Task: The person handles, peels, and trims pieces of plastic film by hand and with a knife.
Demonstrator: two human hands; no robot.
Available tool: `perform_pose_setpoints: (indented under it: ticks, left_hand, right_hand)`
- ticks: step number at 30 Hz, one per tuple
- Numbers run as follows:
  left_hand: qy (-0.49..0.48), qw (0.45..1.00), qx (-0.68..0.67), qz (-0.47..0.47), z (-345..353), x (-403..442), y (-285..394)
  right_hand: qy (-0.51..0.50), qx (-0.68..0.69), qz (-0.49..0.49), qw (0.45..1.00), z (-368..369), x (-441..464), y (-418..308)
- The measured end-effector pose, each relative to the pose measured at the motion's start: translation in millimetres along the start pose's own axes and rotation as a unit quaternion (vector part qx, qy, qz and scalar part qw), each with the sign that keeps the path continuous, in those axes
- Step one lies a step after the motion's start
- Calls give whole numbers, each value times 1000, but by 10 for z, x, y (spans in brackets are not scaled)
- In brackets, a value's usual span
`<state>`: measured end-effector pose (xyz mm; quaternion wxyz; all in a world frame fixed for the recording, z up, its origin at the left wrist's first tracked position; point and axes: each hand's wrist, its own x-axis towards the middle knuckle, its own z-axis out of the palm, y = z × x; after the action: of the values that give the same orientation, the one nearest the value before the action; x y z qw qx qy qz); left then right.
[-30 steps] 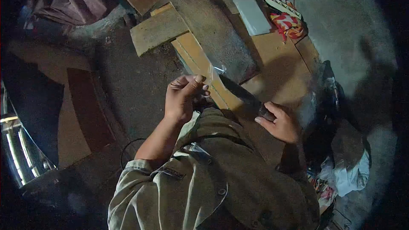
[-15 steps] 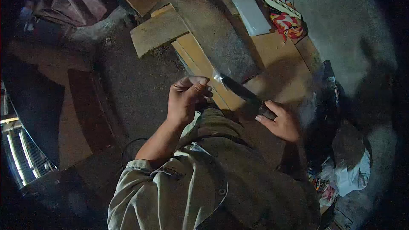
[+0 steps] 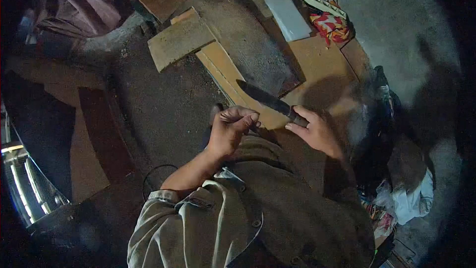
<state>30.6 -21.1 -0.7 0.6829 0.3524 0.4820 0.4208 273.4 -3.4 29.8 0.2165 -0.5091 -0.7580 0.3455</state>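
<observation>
My right hand (image 3: 317,131) is wrapped round the handle of a dark-bladed knife (image 3: 267,100). The blade points up and to the left, over the boards in front of me. My left hand (image 3: 233,126) is closed in a pinch a little below and left of the blade, apart from it. Whatever lies between its thumb and fingers, if anything, is too small to make out. Beyond the knife is a dark, worn board (image 3: 253,44), lying on tan boards (image 3: 225,69).
A short wooden plank (image 3: 178,42) crosses at the left of the boards. A white slab (image 3: 287,17) and a red and yellow patterned cloth (image 3: 329,27) lie farther back. White plastic bags (image 3: 411,198) sit on the floor at right. Dark sheets (image 3: 42,134) are at left.
My left hand has moved down and slightly right. The knife has turned, its tip shifting left and up and its bright glint gone. My right hand has shifted slightly left and stays on the handle.
</observation>
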Motion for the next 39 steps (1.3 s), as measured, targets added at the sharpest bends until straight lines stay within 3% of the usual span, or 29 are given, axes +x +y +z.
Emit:
perform_pose_setpoints:
  ticks: [1, 5, 8, 10, 12, 14, 16, 17, 19, 24, 26, 30, 34, 39]
  left_hand:
    - [1, 1000, 0, -1, -21, -3, 5]
    - [-25, 997, -76, -10, -137, 9, -57]
    - [-20, 995, -94, -5, -148, 48, -119]
    - [-10, 995, -103, -11, -101, 89, -173]
    - [-21, 993, -114, -22, -51, 160, -266]
    - [-23, 993, -112, -20, 15, 196, -315]
    - [-38, 997, -39, -47, 57, 233, -340]
    - [-51, 995, -85, -30, 55, 273, -477]
    - [-45, 995, -81, -37, 86, 305, -548]
    - [-40, 994, -93, -30, 103, 377, -621]
    - [-23, 995, -60, -72, 88, 426, -577]
    - [-5, 998, -7, -64, 76, 557, -601]
    - [-37, 996, -6, -84, 30, 679, -765]
    - [-77, 986, 30, -143, -29, 671, -781]
  right_hand:
    - [-29, -78, 16, 996, -74, 15, -18]
    - [25, -89, 71, 993, -238, -28, 165]
    - [162, -58, 137, 976, -308, -11, 281]
    - [147, 6, 169, 975, -177, -3, 239]
    - [112, 350, 182, 912, 105, -7, 198]
    - [100, 459, 199, 860, 430, 2, 267]
    - [98, 459, 204, 859, 537, 70, 214]
    - [108, 387, 134, 906, 603, 95, 278]
    - [160, 497, 135, 842, 665, 257, 261]
    - [155, 497, 153, 840, 573, 430, 410]
    - [128, 497, 198, 835, 557, 488, 532]
    - [104, 481, 160, 856, 565, 605, 684]
    - [115, 329, 184, 919, 469, 816, 916]
    - [75, 165, 217, 959, 458, 1150, 1264]
